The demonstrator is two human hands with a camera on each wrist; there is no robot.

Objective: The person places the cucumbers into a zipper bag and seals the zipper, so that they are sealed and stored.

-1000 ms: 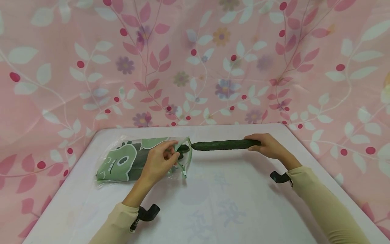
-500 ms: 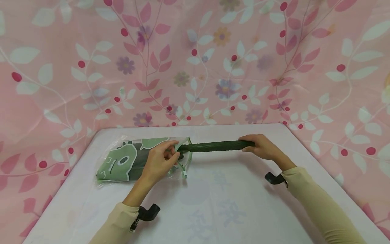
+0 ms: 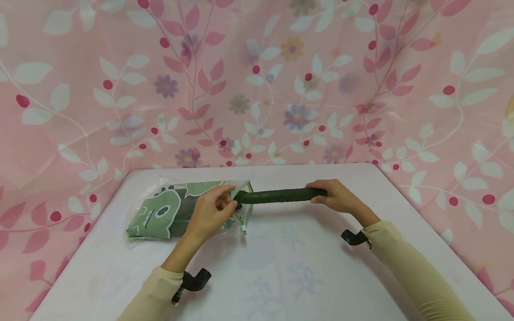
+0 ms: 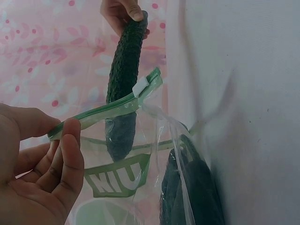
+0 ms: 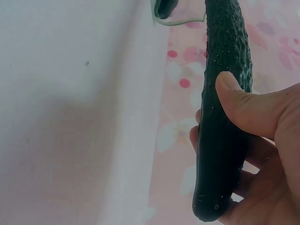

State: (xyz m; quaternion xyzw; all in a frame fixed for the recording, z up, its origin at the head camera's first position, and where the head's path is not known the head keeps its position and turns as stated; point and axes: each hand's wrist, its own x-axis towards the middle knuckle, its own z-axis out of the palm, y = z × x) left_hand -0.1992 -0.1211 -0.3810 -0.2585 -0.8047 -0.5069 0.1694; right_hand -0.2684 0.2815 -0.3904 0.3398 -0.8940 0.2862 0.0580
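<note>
Where the beige sleeves point(image 3: 150, 296) came in: nearest of all, one behind each hand, with a black wrist camera point(image 3: 196, 280) at each cuff.
Left hand point(image 3: 209, 216): pinched the green zip strip point(image 4: 101, 112) between thumb and finger, the bag's mouth standing apart beside it.
Right hand point(image 3: 335, 196): gripped the outer end of the cucumber, thumb on one side, fingers curled round the other.
Cucumber point(image 3: 281, 195): roughly level between the two hands, above the table, its tip past the strip and inside the mouth, most of its length outside.
Tip's shift: a second earlier it had pointed at the mouth from just outside; the right hand had since come nearer the left, which had hardly moved.
Entry's meaning: the loading looked well aimed and begun, though far from complete.
Slider bag point(image 3: 160, 220): clear with a green cartoon print, lying left of and beyond the left hand, mouth toward the right hand.
Bagged cucumbers point(image 4: 194, 192): at least two, beside the entering tip; contact could not be told.
White tablecloth point(image 3: 289, 285): below both hands.
Pink floral curtain point(image 3: 257, 89): well beyond both hands.
</note>
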